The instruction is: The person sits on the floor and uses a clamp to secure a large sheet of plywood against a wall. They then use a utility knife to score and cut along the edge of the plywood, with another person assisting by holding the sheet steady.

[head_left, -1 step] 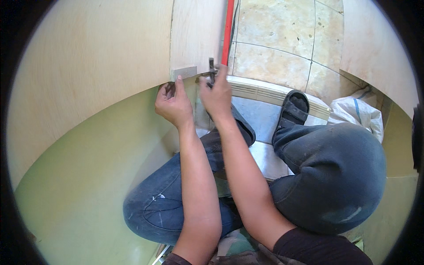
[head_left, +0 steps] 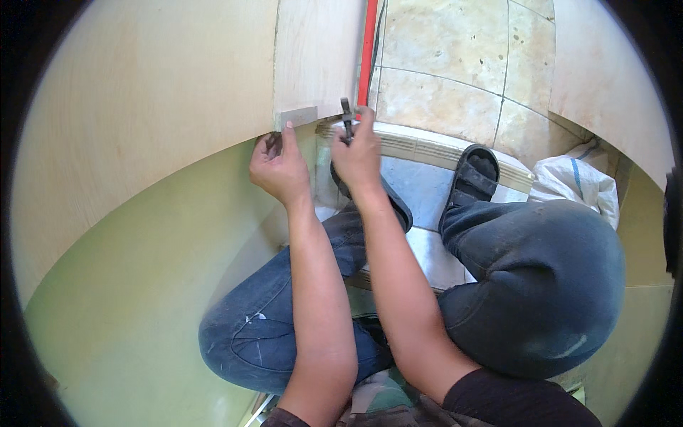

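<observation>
Partly hidden left hand (head_left: pixel 282 171) touching plate (head_left: pixel 302 114) at panel (head_left: pixel 313 57) edge, grip unclear, right hand (head_left: pixel 360 158) clamped on half-covered tool (head_left: pixel 346 114).

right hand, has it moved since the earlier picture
Yes, slightly to the right: the right hand is now farther from the grey plate on the wooden panel, which hasn't shifted.

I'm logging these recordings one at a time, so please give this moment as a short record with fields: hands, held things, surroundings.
Left hand: index fingertip on a flat grey rectangular plate, other fingers curled below
Right hand: gripping a small dark tool, exact kind unclear
Plate position: lower edge of a pale wooden panel
Beyond right hand: long straight red bar
Right foot: black strapped sandal
Far right: white sack with blue stripe
</observation>
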The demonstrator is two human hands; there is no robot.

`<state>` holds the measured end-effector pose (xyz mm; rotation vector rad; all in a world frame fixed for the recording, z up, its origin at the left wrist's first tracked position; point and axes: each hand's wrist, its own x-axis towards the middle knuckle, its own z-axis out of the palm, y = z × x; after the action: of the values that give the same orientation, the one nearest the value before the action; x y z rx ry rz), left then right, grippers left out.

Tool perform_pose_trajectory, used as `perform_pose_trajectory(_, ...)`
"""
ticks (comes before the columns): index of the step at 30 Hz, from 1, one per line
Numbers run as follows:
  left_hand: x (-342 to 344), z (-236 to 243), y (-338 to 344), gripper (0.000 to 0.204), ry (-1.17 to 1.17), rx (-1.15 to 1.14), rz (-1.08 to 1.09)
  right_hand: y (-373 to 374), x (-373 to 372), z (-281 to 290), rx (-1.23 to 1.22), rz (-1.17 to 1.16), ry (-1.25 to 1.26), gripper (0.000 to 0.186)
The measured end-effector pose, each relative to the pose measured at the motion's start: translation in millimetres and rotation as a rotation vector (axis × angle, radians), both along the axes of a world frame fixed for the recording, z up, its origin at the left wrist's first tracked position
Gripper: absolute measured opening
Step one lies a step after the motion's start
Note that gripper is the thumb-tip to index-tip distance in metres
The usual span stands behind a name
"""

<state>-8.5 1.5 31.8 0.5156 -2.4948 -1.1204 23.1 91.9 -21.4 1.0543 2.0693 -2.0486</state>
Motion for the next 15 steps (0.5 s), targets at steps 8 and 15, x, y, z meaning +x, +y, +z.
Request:
perform_pose_trajectory(8, 1.3, 9.2, -5.1, 0.021, -0.037, -0.051, -0.02, 47.3, 2.0, -11.4, -0.532, 0.454, -0.237, 0.024)
perform_pose_trajectory(15, -8.3, 16.5, -3.6, 0.03, -0.193, -0.262, -0.018, 26.8, -22.3, 17.9, -1.163, 0.219, -0.25, 0.016)
